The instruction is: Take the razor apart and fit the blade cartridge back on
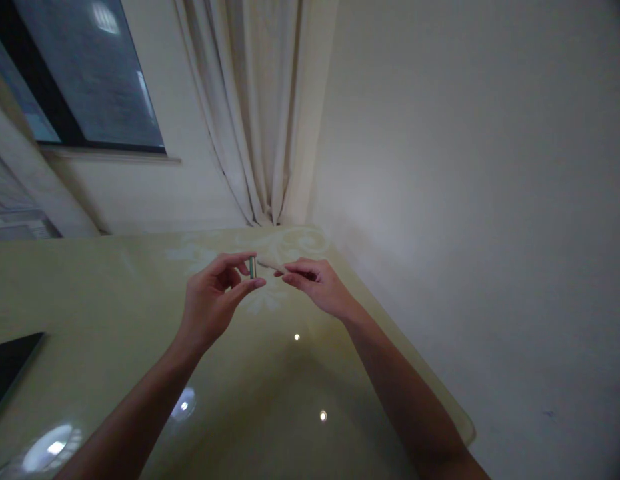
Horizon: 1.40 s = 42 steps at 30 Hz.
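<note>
Between the thumb and index finger of my left hand (213,293) stands a small upright cylinder, green with a gold-coloured side, which looks like a battery (253,267). My right hand (320,285) pinches a thin pale strip (270,264), perhaps folded tissue or cloth; its exact kind is unclear. The strip's far end points left and lies close beside the battery's upper part. Whether the two touch cannot be made out. Both hands are above the table, near its far right part.
The glossy pale-green table (115,307) has a floral pattern and reflects lights. A flat dark panel (15,367) lies at the left. A wall (465,200) borders the table on the right. Curtains (260,120) and a window (95,73) are behind it.
</note>
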Motion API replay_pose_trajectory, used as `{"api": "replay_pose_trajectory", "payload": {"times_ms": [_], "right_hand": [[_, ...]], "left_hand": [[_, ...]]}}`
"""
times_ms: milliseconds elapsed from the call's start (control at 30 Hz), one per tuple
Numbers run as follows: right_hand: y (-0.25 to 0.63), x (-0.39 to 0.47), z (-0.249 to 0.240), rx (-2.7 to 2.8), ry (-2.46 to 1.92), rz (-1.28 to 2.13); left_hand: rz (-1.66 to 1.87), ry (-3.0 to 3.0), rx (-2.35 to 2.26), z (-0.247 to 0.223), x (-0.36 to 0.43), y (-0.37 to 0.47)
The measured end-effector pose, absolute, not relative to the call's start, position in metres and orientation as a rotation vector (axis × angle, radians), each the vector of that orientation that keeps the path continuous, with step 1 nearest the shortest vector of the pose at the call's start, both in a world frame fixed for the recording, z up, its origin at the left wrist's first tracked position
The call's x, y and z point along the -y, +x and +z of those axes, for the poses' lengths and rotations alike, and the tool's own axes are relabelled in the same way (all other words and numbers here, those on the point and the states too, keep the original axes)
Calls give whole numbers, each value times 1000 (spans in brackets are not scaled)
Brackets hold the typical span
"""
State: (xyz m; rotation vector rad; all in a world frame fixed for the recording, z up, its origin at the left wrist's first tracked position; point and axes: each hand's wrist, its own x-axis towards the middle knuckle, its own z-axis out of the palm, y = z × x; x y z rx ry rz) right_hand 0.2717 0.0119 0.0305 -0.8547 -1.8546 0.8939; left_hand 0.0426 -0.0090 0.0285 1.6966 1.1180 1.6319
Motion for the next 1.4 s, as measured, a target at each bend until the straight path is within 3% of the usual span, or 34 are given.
{"api": "replay_pose_trajectory", "payload": {"times_ms": [1400], "right_hand": [[272,-13,34,1850,-890,839]], "left_hand": [[1565,1661,-1083,22,6,42]]}}
